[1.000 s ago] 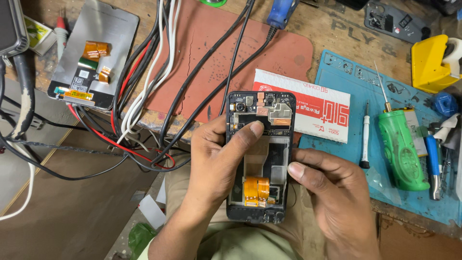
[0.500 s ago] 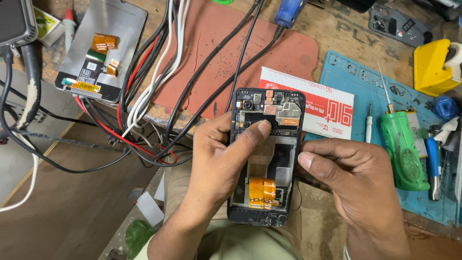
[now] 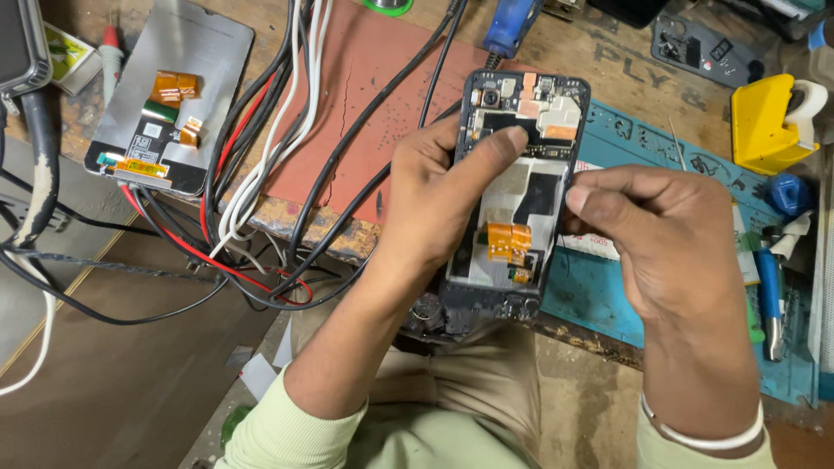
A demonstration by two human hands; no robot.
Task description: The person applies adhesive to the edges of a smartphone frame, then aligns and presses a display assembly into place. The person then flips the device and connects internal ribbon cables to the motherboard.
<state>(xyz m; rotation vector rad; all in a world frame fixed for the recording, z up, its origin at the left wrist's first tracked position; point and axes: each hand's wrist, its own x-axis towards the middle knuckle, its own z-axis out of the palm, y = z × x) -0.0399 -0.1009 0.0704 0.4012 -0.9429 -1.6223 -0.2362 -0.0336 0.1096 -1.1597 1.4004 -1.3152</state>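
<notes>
Grip, left hand (image 3: 434,195): clamped around the left edge of the opened phone (image 3: 517,195), thumb pressing across its upper circuit board.
Grip, right hand (image 3: 669,239): fingertips drawn together at the phone's right edge; whether they pinch anything I cannot tell.
Phone: held upright above the person's lap, just off the near edge of the bench (image 3: 608,61), back cover off, orange flex cable (image 3: 508,241) showing near its lower middle.
Wrist: a white bangle (image 3: 704,426) sits on the right arm.
Blue mat (image 3: 608,300): lies under the right hand, with tools (image 3: 769,291) at its far right.
Red mat (image 3: 347,95): lies on the bench left of the phone, crossed by black, white and red cables (image 3: 261,165).
Display panel (image 3: 169,95): lies face down at the far left.
Yellow tape dispenser (image 3: 764,122): stands at the far right.
</notes>
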